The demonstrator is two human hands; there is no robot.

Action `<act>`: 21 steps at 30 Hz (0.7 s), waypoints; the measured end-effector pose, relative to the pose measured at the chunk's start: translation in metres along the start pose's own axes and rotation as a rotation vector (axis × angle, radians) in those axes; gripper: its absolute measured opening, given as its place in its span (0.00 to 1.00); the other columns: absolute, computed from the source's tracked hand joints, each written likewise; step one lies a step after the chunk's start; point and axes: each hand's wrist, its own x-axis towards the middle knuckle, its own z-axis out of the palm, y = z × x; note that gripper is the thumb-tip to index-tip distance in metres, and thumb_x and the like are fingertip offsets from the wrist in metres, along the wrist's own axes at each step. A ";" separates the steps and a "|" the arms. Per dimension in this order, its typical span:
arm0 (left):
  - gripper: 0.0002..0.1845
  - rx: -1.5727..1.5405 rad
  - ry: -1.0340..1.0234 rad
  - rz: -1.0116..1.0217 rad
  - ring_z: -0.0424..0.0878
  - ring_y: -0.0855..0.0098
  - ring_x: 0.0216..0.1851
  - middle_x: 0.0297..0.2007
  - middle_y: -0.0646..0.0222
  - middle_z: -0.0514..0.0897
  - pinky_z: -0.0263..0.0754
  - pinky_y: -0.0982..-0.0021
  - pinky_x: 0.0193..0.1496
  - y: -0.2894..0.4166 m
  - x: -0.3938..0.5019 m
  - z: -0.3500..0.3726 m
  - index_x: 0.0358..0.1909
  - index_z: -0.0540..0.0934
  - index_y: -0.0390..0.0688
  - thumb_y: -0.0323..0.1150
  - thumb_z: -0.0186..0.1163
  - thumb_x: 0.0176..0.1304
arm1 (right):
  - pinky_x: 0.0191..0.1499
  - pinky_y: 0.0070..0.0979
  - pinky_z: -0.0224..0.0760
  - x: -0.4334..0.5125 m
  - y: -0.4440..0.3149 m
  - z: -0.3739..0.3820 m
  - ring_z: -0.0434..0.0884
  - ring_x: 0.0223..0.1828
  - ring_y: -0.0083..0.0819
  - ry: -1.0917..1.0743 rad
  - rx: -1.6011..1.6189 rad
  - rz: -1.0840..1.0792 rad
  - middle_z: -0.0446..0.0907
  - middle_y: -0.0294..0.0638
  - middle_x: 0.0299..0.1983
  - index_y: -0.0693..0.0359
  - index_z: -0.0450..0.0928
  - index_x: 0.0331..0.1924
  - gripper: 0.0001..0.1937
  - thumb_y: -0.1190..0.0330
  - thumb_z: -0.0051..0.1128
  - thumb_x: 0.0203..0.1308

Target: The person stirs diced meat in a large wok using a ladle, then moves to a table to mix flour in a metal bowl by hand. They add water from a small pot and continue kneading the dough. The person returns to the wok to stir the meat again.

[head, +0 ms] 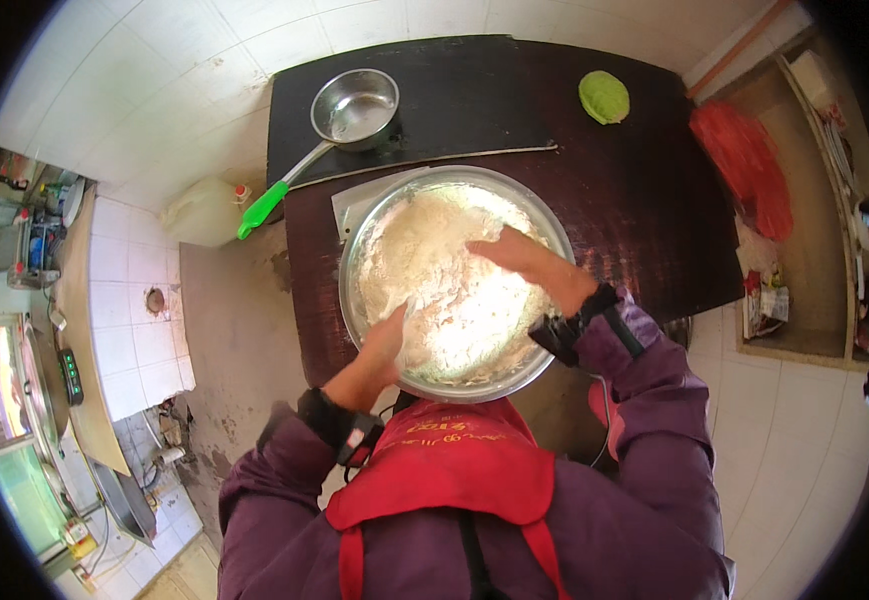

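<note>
A wide stainless steel basin point(347, 304) sits near the front edge of a dark table, holding pale flour point(434, 225), part of it clumped. Bright glare washes out the middle of the mixture. My left hand point(378, 345) reaches over the basin's near left rim, its fingertips at the flour and partly hidden. From the right side, my right hand point(528, 259) extends into the basin, thumb side up, with its fingers at the flour and blurred. Whether either hand grips some of the mixture cannot be seen.
A metal dipper point(355, 109) with a green handle rests on a black board point(464, 97). Behind the basin on the right lies a round green item point(604, 97). A plastic jug point(205, 214) stands left of the table point(652, 202); a red plastic bag point(746, 169) hangs by a shelf unit point(817, 292).
</note>
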 end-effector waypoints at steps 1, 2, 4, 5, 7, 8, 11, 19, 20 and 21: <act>0.24 -0.026 -0.017 0.020 0.75 0.63 0.48 0.51 0.62 0.73 0.73 0.58 0.45 -0.008 -0.003 -0.006 0.58 0.63 0.43 0.46 0.44 0.65 | 0.47 0.31 0.68 0.017 -0.002 -0.003 0.75 0.47 0.41 0.072 -0.197 0.087 0.72 0.58 0.47 0.80 0.65 0.51 0.39 0.49 0.58 0.48; 0.25 -0.051 0.016 0.010 0.74 0.61 0.49 0.52 0.61 0.72 0.72 0.56 0.46 -0.018 -0.005 -0.010 0.59 0.61 0.43 0.47 0.42 0.65 | 0.49 0.32 0.67 0.031 -0.002 -0.012 0.73 0.50 0.45 0.052 -0.303 0.020 0.71 0.61 0.49 0.81 0.64 0.51 0.42 0.45 0.57 0.46; 0.28 -0.152 -0.030 0.007 0.70 0.55 0.53 0.58 0.60 0.66 0.69 0.50 0.49 -0.030 -0.003 -0.018 0.63 0.54 0.43 0.49 0.37 0.67 | 0.54 0.33 0.63 0.058 -0.005 -0.024 0.69 0.55 0.49 0.034 -0.538 0.040 0.67 0.63 0.53 0.84 0.60 0.53 0.50 0.38 0.56 0.43; 0.29 -0.189 -0.053 0.053 0.69 0.55 0.54 0.58 0.60 0.66 0.68 0.49 0.50 -0.032 0.003 -0.020 0.63 0.54 0.43 0.50 0.36 0.67 | 0.55 0.33 0.62 0.069 -0.006 -0.024 0.68 0.56 0.49 -0.006 -0.575 0.035 0.66 0.64 0.54 0.83 0.60 0.53 0.51 0.37 0.54 0.42; 0.30 -0.312 -0.082 0.087 0.68 0.55 0.55 0.58 0.59 0.66 0.67 0.48 0.52 -0.039 0.015 -0.019 0.64 0.53 0.43 0.52 0.33 0.67 | 0.58 0.34 0.58 0.083 -0.007 -0.021 0.65 0.58 0.50 -0.073 -0.669 0.050 0.64 0.65 0.55 0.83 0.59 0.54 0.53 0.33 0.51 0.42; 0.31 -0.355 -0.054 0.089 0.67 0.56 0.56 0.59 0.59 0.65 0.65 0.53 0.56 -0.040 0.025 -0.015 0.64 0.53 0.43 0.53 0.31 0.67 | 0.60 0.33 0.56 0.088 -0.008 -0.020 0.63 0.60 0.49 -0.165 -0.645 0.036 0.64 0.64 0.56 0.82 0.60 0.55 0.54 0.32 0.50 0.41; 0.31 -0.422 -0.155 0.140 0.67 0.59 0.57 0.59 0.59 0.65 0.66 0.57 0.57 -0.031 0.053 -0.002 0.63 0.55 0.41 0.53 0.30 0.67 | 0.58 0.33 0.58 0.096 -0.011 -0.008 0.67 0.57 0.48 -0.275 -0.601 0.133 0.68 0.60 0.54 0.76 0.67 0.52 0.51 0.32 0.52 0.38; 0.30 -0.308 -0.280 0.137 0.75 0.64 0.48 0.51 0.62 0.73 0.71 0.61 0.50 -0.016 0.091 0.002 0.56 0.65 0.39 0.54 0.39 0.65 | 0.47 0.33 0.68 0.056 -0.007 0.019 0.77 0.44 0.44 -0.281 -0.466 -0.014 0.77 0.55 0.42 0.72 0.74 0.45 0.32 0.50 0.59 0.42; 0.30 -0.234 -0.207 0.132 0.75 0.64 0.47 0.50 0.61 0.74 0.72 0.62 0.49 -0.013 0.092 0.003 0.56 0.66 0.38 0.54 0.40 0.65 | 0.47 0.33 0.68 0.043 -0.006 0.021 0.77 0.43 0.45 -0.242 -0.470 -0.190 0.77 0.56 0.41 0.69 0.74 0.44 0.28 0.54 0.57 0.44; 0.29 -0.157 -0.136 0.128 0.76 0.65 0.46 0.49 0.61 0.74 0.72 0.62 0.48 -0.010 0.090 0.004 0.55 0.66 0.37 0.53 0.42 0.65 | 0.47 0.34 0.68 0.028 -0.006 0.025 0.77 0.43 0.46 -0.166 -0.508 -0.271 0.77 0.56 0.40 0.67 0.75 0.44 0.24 0.58 0.56 0.46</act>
